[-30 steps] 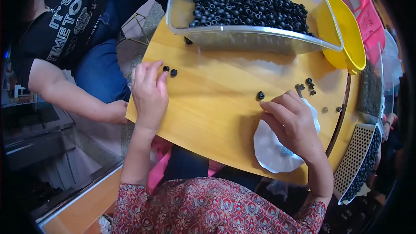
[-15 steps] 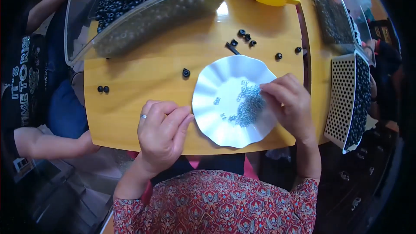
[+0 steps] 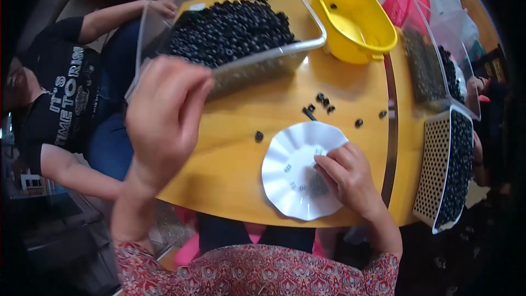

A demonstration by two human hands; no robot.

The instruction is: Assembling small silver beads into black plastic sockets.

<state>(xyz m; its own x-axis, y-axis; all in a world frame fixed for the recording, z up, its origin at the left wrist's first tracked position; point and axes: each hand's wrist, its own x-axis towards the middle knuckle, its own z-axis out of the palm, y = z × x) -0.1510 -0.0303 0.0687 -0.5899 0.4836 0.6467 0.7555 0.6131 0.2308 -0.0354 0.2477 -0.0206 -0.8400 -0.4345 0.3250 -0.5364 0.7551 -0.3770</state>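
Observation:
My left hand (image 3: 167, 112) is raised in front of the large clear bin (image 3: 263, 57). Its fingers are pressed together, and whatever they hold, if anything, is hidden. Over the right part of a white wavy-rimmed plate (image 3: 278, 156), my right hand (image 3: 349, 178) is closed in a pinch; I cannot make out anything in the fingertips. Beneath it lies a pile of tiny shiny metal pieces (image 3: 316, 183), with a few more scattered on the plate. Small black round parts (image 3: 230, 30) fill much of the clear bin.
Loose black parts (image 3: 321, 97) lie beyond the plate, one (image 3: 259, 136) to its left. A yellow tub (image 3: 356, 22) stands at the back. On the right are a perforated white basket (image 3: 435, 170) and another clear bin (image 3: 424, 71). A co-worker (image 3: 76, 93) sits at left.
My left hand has risen up and left from beside the plate, toward the clear bin. My right hand stays pinched over the plate. The view has shifted, showing more of the bin and tub.

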